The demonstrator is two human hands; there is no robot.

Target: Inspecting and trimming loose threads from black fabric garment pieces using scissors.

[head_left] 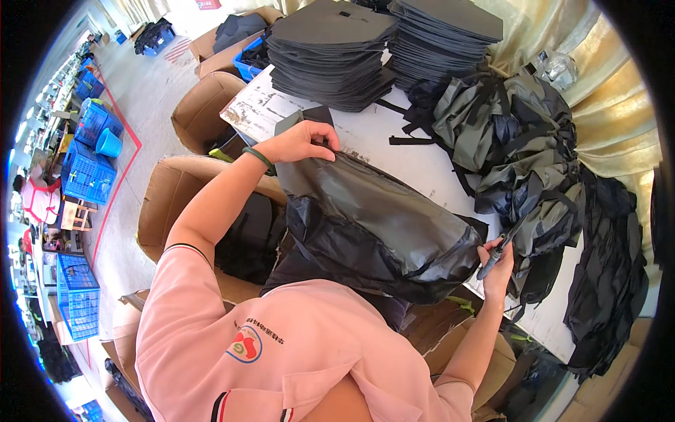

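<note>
A dark olive and black fabric bag (pixel 380 218) with a shiny surface lies across my lap and the near table edge. With thumb and fingers pinched, my left hand (pixel 306 143) grips its upper left edge. At the bag's right end, my right hand (pixel 498 264) is closed around a slim grey-handled tool (pixel 485 269). The tool's dark narrow end points up and away, and its exact kind is not clear. The fingertips of that hand also touch the bag's right end.
On the white table (pixel 429 179) stand tall stacks of dark flat panels (pixel 327 60). A heap of olive and black bags (pixel 520 148) covers its right side, with dark fabric (pixel 608 274) hanging over the edge. Cardboard boxes (pixel 169 204) stand at left; blue crates (pixel 88 169) line the floor farther off.
</note>
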